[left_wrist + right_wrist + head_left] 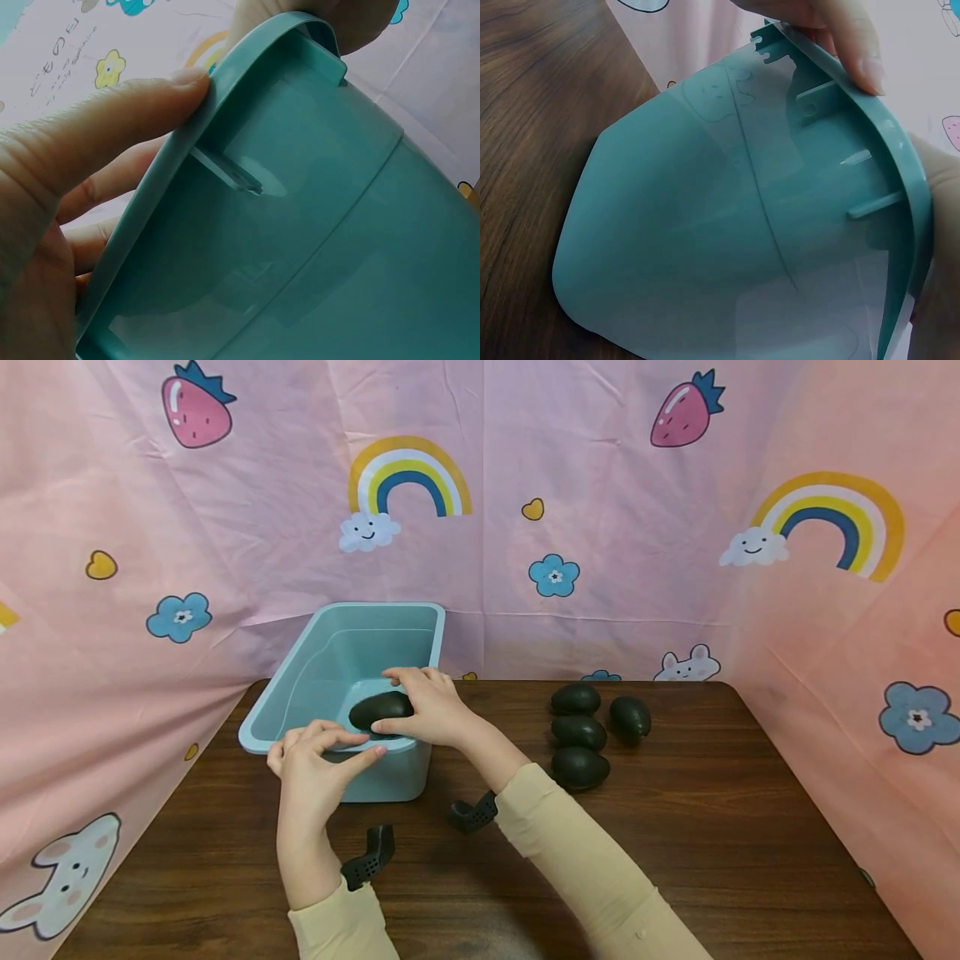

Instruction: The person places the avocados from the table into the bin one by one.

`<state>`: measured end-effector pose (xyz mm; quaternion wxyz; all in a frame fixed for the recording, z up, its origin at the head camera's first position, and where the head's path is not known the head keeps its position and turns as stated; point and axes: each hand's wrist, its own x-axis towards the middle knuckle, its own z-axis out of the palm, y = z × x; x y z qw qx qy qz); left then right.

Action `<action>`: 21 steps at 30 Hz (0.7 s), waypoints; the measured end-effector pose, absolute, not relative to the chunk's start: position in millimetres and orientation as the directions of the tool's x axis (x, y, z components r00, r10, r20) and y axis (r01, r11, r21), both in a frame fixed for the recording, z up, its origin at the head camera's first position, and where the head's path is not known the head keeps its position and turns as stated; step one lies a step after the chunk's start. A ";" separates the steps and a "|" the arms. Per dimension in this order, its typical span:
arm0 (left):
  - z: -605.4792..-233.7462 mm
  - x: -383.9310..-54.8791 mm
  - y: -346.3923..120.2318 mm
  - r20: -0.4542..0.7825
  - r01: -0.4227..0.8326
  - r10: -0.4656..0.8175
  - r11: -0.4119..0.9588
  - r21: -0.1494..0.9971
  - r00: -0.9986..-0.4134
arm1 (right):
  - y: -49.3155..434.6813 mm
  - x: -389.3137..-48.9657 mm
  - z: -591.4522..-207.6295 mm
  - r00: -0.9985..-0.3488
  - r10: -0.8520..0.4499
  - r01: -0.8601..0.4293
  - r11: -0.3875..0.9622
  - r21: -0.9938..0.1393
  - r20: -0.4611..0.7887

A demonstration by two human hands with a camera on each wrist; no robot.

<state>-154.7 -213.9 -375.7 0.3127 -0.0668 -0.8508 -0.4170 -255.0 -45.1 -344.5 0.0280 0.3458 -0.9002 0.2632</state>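
1. The fingers of my right hand [435, 710] are curled around one dark fruit [375, 710], thumb on the near side and the others over its far side.
2. The fruit in that grip is egg-shaped, like an avocado, a green so dark it is nearly black, smooth-skinned with a dull shine. It lies sideways, its bare end pointing left from my fingers.
3. The fingers of my left hand [311, 768] pinch the near rim of the bin, thumb outside and the rest behind the lip, just below and left of the fruit.
4. Under my right fingers is that one bin [386, 777], blue-green, glossy and deep. The fruit is at its mouth, by the near end; whether it touches the plastic I can't tell.
5. Well to the right of my fingers, four more fruits [580, 768] rest on the bench [712, 835]: three in a row running away from me, one beside them on the right. That makes five in sight.
6. Back from my fingers are two black wrist brackets [371, 858] and two cream sleeves [592, 860].
7. Farthest out, beyond the bench, hangs pink cloth [615, 577] with two strawberries printed on it.
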 end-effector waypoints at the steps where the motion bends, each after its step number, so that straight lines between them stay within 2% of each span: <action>1: -375.7 -154.7 -213.9 0.586 0.372 -0.148 0.643 0.669 -0.797 | -45.0 -255.2 -344.5 -0.756 -0.613 -0.642 0.625 -0.444 0.231; 6: -375.3 -155.1 -214.5 0.582 0.366 -0.148 0.648 0.668 -0.800 | -43.7 -255.5 -345.2 -0.743 -0.630 -0.659 0.628 -0.415 0.226; 16: -375.1 -154.9 -215.1 0.584 0.367 -0.148 0.649 0.666 -0.798 | -38.5 -256.5 -350.2 -0.741 -0.631 -0.655 0.605 -0.453 0.230; 21: -374.7 -155.9 -215.1 0.582 0.367 -0.146 0.649 0.667 -0.800 | -33.8 -257.0 -351.4 -0.737 -0.627 -0.666 0.611 -0.427 0.253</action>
